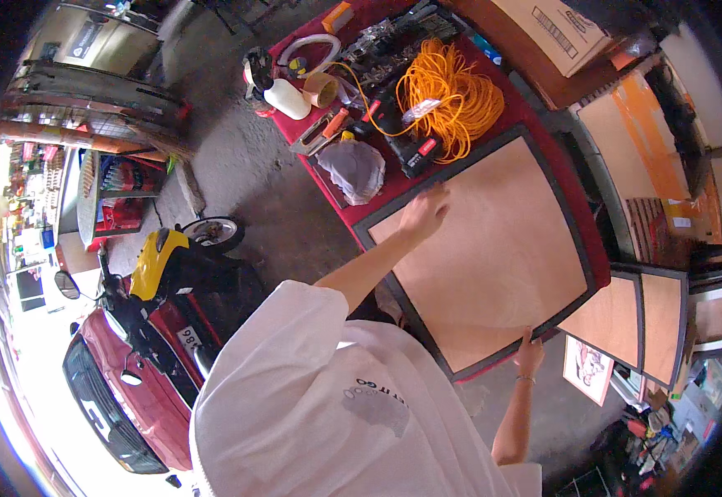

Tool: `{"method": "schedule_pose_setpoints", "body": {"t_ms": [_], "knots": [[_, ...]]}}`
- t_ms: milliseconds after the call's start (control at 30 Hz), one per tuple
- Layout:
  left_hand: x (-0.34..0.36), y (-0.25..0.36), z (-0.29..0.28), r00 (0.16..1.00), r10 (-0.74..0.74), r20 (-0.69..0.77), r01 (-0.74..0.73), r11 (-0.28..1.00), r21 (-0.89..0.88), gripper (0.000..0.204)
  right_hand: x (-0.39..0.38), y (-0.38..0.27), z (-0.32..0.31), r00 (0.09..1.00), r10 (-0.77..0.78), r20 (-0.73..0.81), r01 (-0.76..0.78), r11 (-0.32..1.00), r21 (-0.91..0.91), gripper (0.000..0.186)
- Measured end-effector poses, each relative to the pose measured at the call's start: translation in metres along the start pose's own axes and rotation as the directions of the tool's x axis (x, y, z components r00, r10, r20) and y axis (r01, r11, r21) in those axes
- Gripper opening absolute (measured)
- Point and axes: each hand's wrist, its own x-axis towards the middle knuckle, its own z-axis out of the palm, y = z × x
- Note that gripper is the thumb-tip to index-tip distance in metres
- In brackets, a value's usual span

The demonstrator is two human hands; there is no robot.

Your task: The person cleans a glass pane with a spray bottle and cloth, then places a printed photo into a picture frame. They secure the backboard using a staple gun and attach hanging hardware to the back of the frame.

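Tan rectangular panel with a dark grey frame [485, 248], flat on the red cloth-covered table [392, 189]
The panel spans the table's lower end, its frame close to the left, lower and right table edges. Left hand [427, 209]: fingers curled, partly closed, over the tan face near the frame's upper strip; contact and contents cannot be told. Right hand [530, 356]: closed on the frame at the table's lower edge. Just beyond the upper strip: a black tool with a red label [417, 153], and a crumpled pale grey wrap [353, 171] by the table's left edge. Farther up: a tangled orange cable coil [452, 95] toward the right edge, and a white plastic bottle [287, 99] at the left edge
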Motion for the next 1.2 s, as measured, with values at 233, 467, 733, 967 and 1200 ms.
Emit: {"method": "schedule_pose_setpoints", "body": {"t_ms": [233, 467, 733, 967, 1200], "knots": [[-0.086, -0.047, -0.15, 0.692, -0.671, -0.268, 0.621, 0.742, -0.253, 0.018, -0.096, -0.264, -0.004, 0.925, -0.373, 0.067, 0.374, 0.927, -0.005, 0.018], [-0.04, -0.133, -0.169, 0.407, -0.874, 0.266, 0.802, 0.203, -0.561, 0.037, -0.121, -0.536, 0.099, 0.446, -0.893, -0.058, 0.888, 0.45, -0.097, 0.038], [-0.053, -0.174, -0.159, 0.183, -0.926, 0.33, 0.876, 0.002, -0.482, 0.022, -0.117, -0.617, 0.019, 0.402, -0.848, -0.345, 0.902, 0.431, -0.01, 0.029], [-0.015, -0.156, -0.185, 0.207, -0.742, 0.637, 0.749, -0.299, -0.592, 0.042, -0.154, -0.532, 0.139, 0.539, -0.841, -0.043, 0.755, 0.506, -0.417, 0.056], [0.007, -0.127, -0.206, 0.458, -0.741, 0.491, 0.769, 0.053, -0.637, 0.053, -0.132, -0.539, 0.12, 0.733, -0.677, -0.063, 0.676, 0.735, -0.039, 0.05]]}}
